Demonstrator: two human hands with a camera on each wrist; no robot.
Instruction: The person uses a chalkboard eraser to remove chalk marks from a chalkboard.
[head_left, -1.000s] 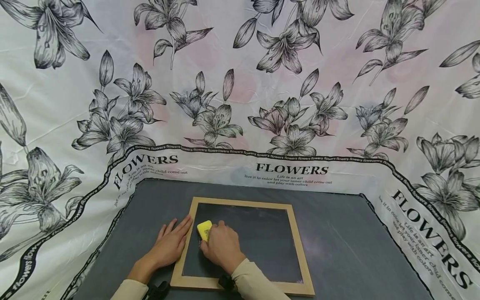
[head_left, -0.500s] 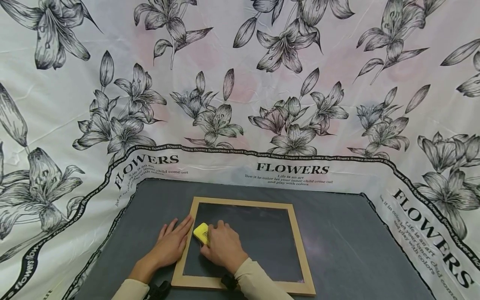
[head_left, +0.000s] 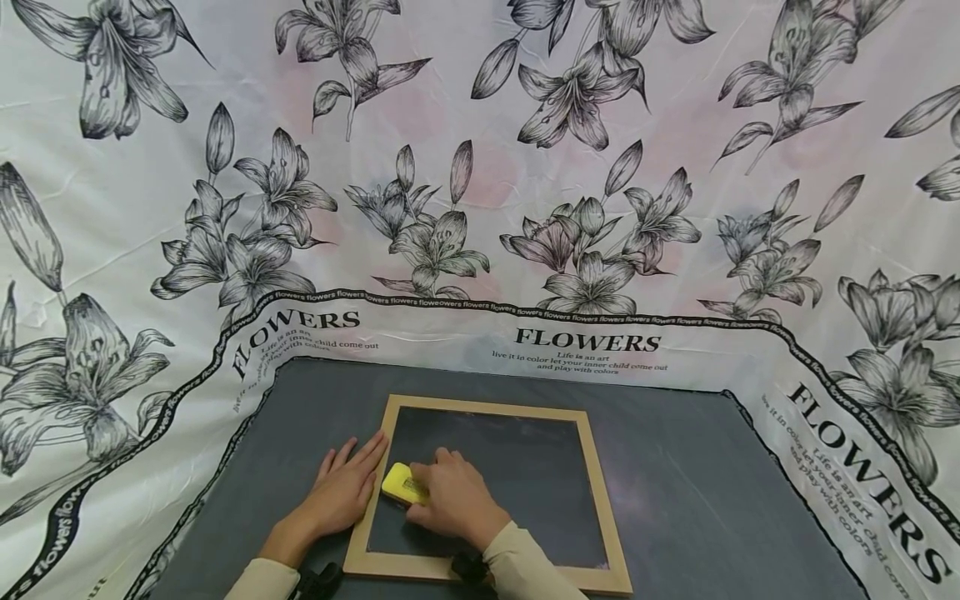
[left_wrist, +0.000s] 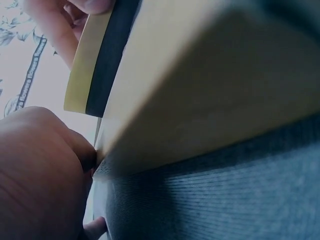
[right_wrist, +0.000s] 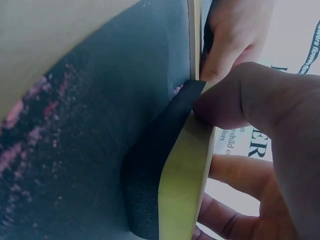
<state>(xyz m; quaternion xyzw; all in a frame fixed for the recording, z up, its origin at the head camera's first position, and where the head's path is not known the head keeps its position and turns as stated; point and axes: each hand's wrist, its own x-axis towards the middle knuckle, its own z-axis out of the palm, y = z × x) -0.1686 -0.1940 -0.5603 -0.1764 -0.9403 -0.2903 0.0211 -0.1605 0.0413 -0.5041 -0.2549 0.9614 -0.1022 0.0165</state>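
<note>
A wood-framed blackboard (head_left: 495, 483) lies on the dark grey table. My right hand (head_left: 459, 500) grips a yellow eraser (head_left: 403, 483) by its end, over the board's left part. In the right wrist view the eraser's black felt (right_wrist: 150, 165) sits against the dark surface, with thumb and fingers on either side of the yellow body. Pinkish chalk marks (right_wrist: 35, 135) show on the board there. My left hand (head_left: 341, 492) rests with extended fingers along the left side of the wooden frame (left_wrist: 210, 90), its fingertips at the frame's edge.
The grey tabletop (head_left: 697, 492) extends around the board on both sides. A white cloth (head_left: 585, 350) printed with black flowers and "FLOWERS" lettering borders the table and rises behind it. Dark wrist devices (head_left: 318, 581) sit below both hands.
The eraser has moved down and slightly left along the board's left side and turned more sideways, with my right hand shifting down and slightly right. My left hand stays at the frame.
</note>
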